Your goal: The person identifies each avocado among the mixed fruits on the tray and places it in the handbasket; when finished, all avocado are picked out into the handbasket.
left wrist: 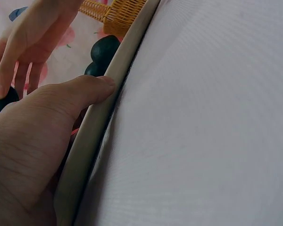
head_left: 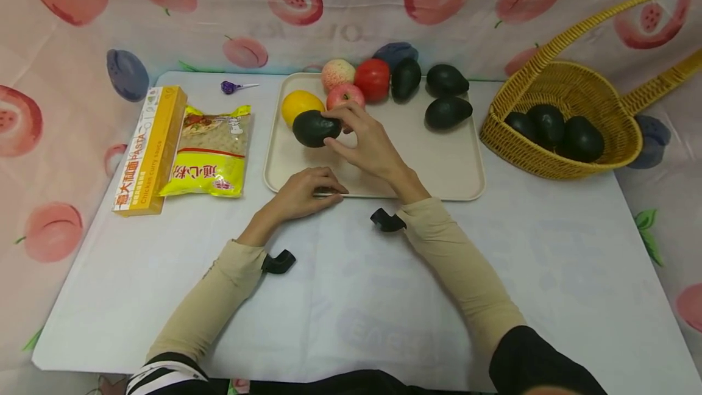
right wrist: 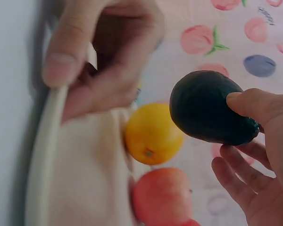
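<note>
My right hand (head_left: 374, 146) pinches a dark green avocado (head_left: 314, 129) between thumb and fingers, above the left part of the cream tray (head_left: 406, 166). In the right wrist view the avocado (right wrist: 203, 107) is tilted, its narrow end near the fingers. My left hand (head_left: 304, 194) grips the tray's near rim, the thumb over the edge in the left wrist view and the fingers inside. An orange (head_left: 301, 107), a red-pink apple (head_left: 345, 96), a speckled peach (head_left: 338, 74) and a red round fruit (head_left: 373, 80) sit on the tray. Three avocados (head_left: 448, 113) lie at its right.
A yellow wicker basket (head_left: 504, 139) with a tall handle stands right of the tray, holding several avocados (head_left: 581, 139). At the left are a yellow pasta box (head_left: 150, 151), a bag of pasta (head_left: 211, 151) and a purple lollipop (head_left: 230, 87). Fruit-print cloth hangs behind the table.
</note>
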The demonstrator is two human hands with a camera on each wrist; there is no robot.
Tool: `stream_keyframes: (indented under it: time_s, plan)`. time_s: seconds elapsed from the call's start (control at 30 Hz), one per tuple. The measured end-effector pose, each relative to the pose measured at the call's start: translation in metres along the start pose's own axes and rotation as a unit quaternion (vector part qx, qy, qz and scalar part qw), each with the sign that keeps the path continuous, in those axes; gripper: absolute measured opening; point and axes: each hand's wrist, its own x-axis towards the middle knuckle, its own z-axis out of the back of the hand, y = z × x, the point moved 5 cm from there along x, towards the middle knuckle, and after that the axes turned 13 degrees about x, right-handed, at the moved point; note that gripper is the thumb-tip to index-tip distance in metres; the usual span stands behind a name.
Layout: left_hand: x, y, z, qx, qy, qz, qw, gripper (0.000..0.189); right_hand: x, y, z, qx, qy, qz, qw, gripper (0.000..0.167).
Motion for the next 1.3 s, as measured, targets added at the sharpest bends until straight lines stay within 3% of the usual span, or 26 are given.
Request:
stream_keyframes:
  time_s: [0.37, 0.73, 1.0, 1.3]
  plan:
    - [0.0, -0.001, 0.0, -0.005, -0.005, -0.001, 1.0, 0.014, -0.014, 0.008, 0.053, 0.063, -0.091, -0.002, 0.9939, 0.042]
    - [-0.002, -0.001, 0.0, 0.001, -0.018, -0.01, 0.9998, 0.014, -0.03, 0.039, 0.093, 0.067, -0.162, -0.009, 0.9844, 0.042]
    - [-0.002, -0.002, 0.0, -0.001, -0.019, -0.01, 0.9998, 0.014, -0.046, 0.04, 0.123, 0.07, -0.193, 0.006, 0.9787, 0.043]
    - [-0.002, -0.003, 0.0, 0.002, -0.02, -0.01, 0.9998, 0.013, -0.069, 0.038, 0.163, 0.101, -0.243, 0.028, 0.9644, 0.042]
